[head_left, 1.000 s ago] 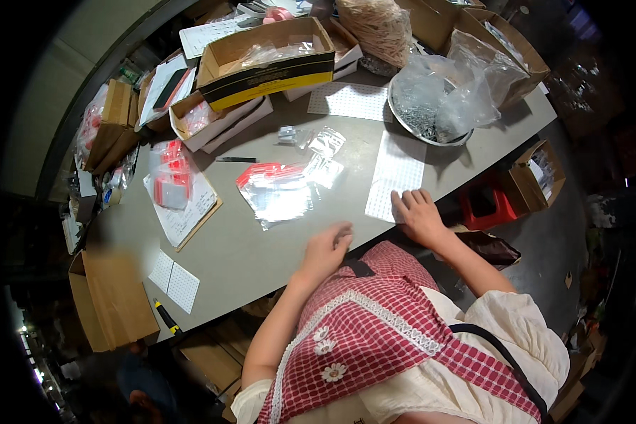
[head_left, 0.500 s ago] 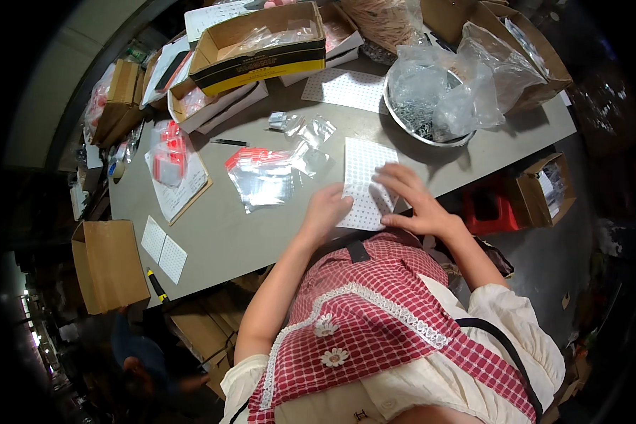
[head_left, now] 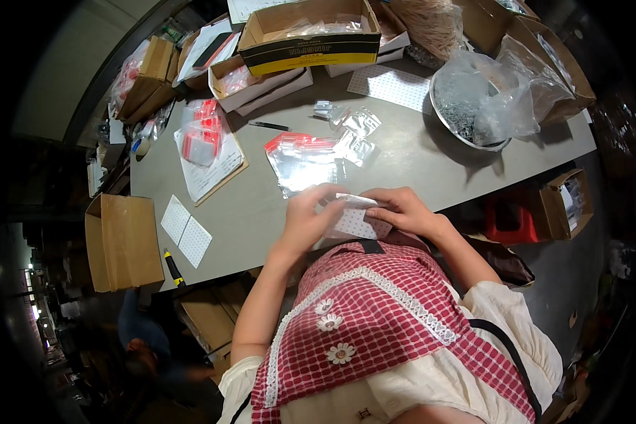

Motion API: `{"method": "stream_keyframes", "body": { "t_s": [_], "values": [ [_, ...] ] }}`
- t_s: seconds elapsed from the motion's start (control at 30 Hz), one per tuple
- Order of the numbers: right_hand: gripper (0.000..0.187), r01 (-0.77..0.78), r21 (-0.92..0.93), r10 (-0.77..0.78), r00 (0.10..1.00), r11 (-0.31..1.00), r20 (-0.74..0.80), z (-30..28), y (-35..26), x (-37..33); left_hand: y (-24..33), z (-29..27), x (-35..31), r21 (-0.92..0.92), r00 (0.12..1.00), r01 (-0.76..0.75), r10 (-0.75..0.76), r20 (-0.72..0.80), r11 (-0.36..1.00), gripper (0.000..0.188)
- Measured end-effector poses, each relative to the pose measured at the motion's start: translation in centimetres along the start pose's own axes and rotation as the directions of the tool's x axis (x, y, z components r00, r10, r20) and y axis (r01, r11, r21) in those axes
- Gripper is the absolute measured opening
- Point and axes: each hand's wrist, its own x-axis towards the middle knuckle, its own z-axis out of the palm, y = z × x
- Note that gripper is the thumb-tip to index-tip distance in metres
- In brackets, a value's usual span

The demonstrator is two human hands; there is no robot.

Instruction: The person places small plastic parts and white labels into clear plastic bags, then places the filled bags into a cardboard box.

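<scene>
Left hand [head_left: 305,215] and right hand [head_left: 401,210] gripping dotted sheet [head_left: 353,220], partly hidden by fingers; plastic bags [head_left: 302,160] just beyond.

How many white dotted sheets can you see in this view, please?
4: one held in both hands, two side by side at the table's left front edge, one beside the metal bowl. Others may be hidden.

Lighting: even, fairly bright overhead light on the grey surface [head_left: 417,159]; soft short shadows under the bowl [head_left: 466,131] and boxes. Glare: mild sheen on clear bags [head_left: 300,159]. Edges: heavy black fisheye vignette, straight lines bowed. Lower left: dim, murky. Focus: centre sharp, rim soft.
</scene>
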Motion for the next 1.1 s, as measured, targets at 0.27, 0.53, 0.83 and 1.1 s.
{"method": "stream_keyframes", "body": {
  "t_s": [0.27,0.53,0.83,1.1],
  "values": [
    [0.025,0.270,-0.477,-0.439,0.850,0.837,-0.290,2.3,-0.1,2.5,-2.9,2.5,0.2,0.063,0.996,0.072,-0.069,-0.061,0.995,0.021],
    [0.019,0.203,-0.296,-0.302,0.890,0.933,-0.342,2.5,1.7,3.3,-3.4,3.2,1.2,-0.039,0.991,0.137,-0.137,0.001,0.990,0.021],
    [0.028,0.325,-0.696,-0.535,0.839,0.641,-0.100,1.1,2.9,6.0,-7.9,4.2,2.3,-0.390,0.930,0.356,-0.361,0.065,0.849,0.026],
    [0.013,0.029,-0.316,-0.180,0.869,0.948,-0.460,-3.4,7.7,12.4,-11.8,5.0,2.3,-0.452,0.872,0.466,-0.481,0.090,0.760,0.020]
  ]
}}
